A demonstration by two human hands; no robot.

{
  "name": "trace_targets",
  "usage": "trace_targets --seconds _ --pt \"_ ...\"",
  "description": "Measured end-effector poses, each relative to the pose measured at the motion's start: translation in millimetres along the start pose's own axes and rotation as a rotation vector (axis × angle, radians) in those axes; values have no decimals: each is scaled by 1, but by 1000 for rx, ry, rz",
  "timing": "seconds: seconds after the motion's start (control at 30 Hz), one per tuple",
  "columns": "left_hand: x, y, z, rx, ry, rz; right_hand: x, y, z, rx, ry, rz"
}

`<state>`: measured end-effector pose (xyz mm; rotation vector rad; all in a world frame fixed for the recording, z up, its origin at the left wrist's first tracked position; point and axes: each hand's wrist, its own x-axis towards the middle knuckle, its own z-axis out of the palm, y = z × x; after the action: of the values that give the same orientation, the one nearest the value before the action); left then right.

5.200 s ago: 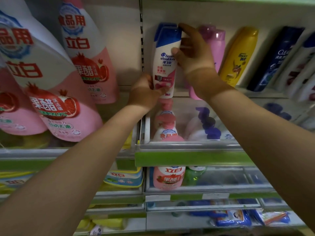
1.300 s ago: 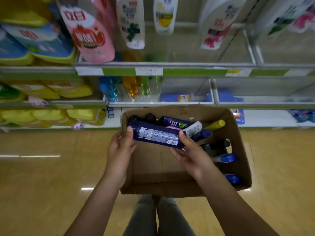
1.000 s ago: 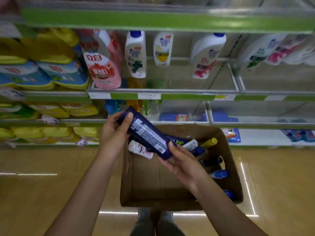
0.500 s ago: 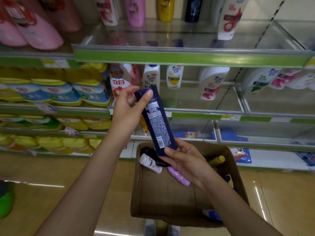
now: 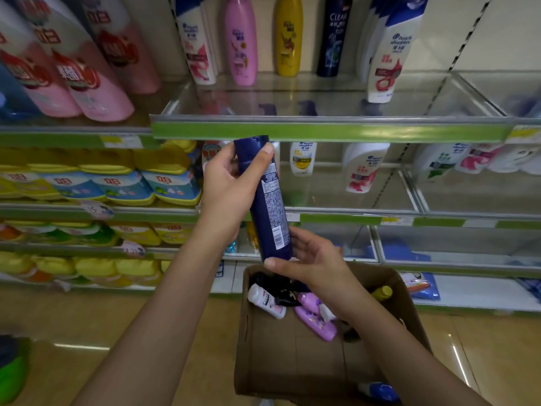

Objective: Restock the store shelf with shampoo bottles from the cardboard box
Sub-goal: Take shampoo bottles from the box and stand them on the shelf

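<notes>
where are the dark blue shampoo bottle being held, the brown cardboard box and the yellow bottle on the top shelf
dark blue shampoo bottle (image 5: 270, 200), head view, printed back label
brown cardboard box (image 5: 292, 356), head view, bare inner floor
yellow bottle (image 5: 289, 36), head view, front label

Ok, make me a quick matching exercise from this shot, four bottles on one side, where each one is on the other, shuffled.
Things:
1. dark blue bottle
2. yellow bottle
3. small white bottle
4. white and blue bottle

Places:
A. lying in the cardboard box
B. upright on the top glass shelf, between a pink bottle and a Clear bottle
C. held between the left hand and the right hand
D. standing on the top glass shelf, towards its right end

Pairs: 1-C, 2-B, 3-A, 4-D
</notes>
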<state>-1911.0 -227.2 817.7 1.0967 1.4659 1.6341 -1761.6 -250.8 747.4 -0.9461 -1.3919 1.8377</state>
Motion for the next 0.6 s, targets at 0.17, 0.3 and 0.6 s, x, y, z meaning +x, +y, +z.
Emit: trace_targets --seconds 0.17,0.3,0.6 --pt "-2 9 12 187 90 169 -2 -8 15 -206 72 -87" --pt "0 20 4 9 -115 -101 -5 -15 11 -65 -9 -70" --pt "0 29 -5 -132 -196 -153 -7 -23 10 -96 -106 -35"
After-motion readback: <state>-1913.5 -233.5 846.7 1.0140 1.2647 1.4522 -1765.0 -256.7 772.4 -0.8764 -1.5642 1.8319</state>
